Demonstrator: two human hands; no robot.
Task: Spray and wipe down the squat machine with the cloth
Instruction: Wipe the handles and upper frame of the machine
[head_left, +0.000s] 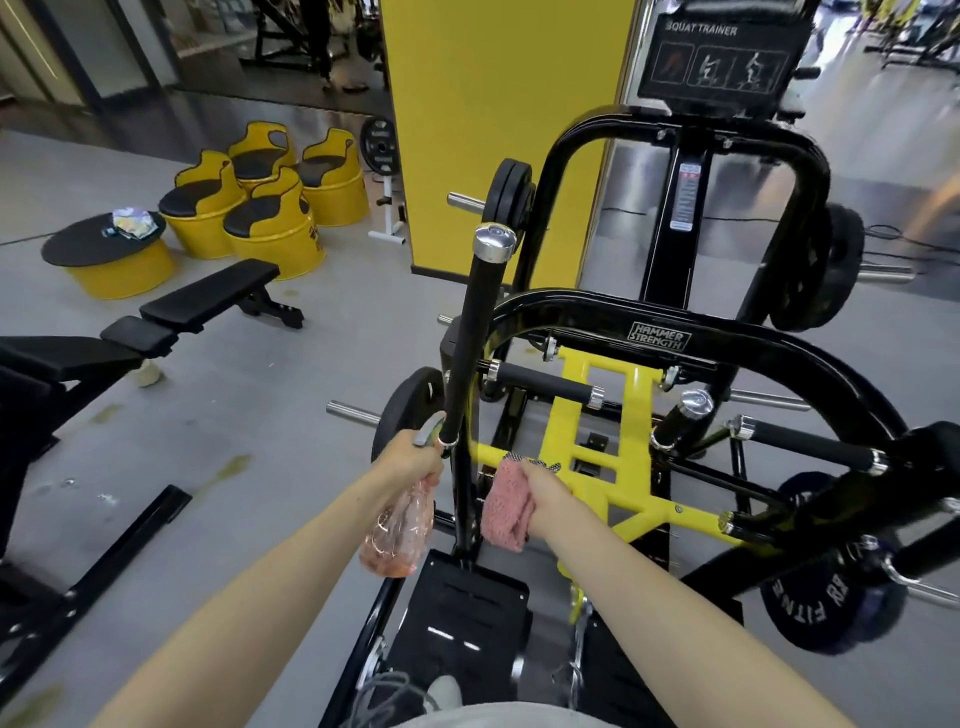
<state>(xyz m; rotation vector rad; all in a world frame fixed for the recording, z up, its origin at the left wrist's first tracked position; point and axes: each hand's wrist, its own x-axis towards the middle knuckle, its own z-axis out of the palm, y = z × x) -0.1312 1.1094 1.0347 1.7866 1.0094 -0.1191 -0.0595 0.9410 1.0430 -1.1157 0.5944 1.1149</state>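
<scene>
Here, pink cloth (506, 512) inside the right fingers (532, 475).

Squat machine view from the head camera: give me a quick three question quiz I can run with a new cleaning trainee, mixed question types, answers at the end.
1. True or false: the left hand holds the spray bottle beside the upright black handle.
2. Multiple choice: the pink cloth is A) draped over the bench, B) bunched in the right hand near the yellow frame, C) lying on the floor.
3. Fill in: the brand plate reads Hammer ____.

Key: 1 true; 2 B; 3 Strength.
</scene>
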